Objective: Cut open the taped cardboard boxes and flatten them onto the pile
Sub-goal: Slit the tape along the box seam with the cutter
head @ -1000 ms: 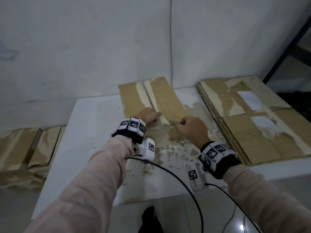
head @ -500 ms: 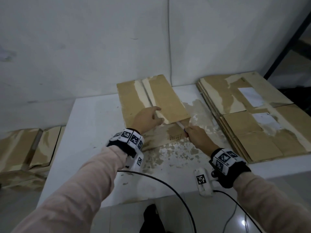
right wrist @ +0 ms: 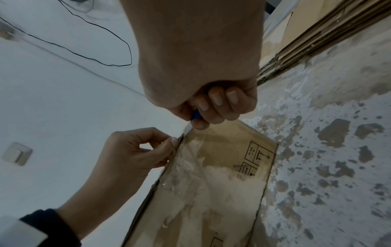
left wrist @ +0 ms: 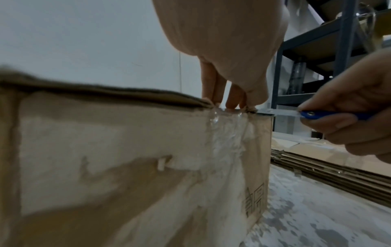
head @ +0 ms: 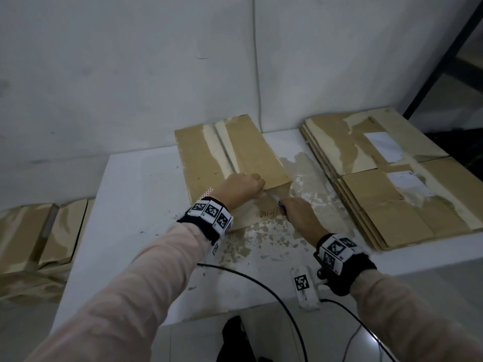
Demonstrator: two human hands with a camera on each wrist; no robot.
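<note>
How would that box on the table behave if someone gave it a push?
The box would probably slide easily; it looks light and likely empty. Its worn, peeling cardboard may flex under the left hand. With a wide flat base, it seems unlikely to tip.

One counter (head: 125, 205), white with worn patches, carries the work. On it stands one taped cardboard box (head: 209, 163), and beside that lies one pile of flattened boxes (head: 392, 194); the number of sheets in the pile cannot be told, though several layered edges show, and two white labels (head: 383, 146) sit on its top sheet. Two hands are in view: one left hand (head: 241, 188) and one right hand (head: 298, 212). There is one blue-handled knife (left wrist: 317, 114). Each wrist wears one band with markers, two bands (head: 209, 215) in all. More cardboard (head: 39, 236) lies off the counter's left side; its count cannot be told.
</note>
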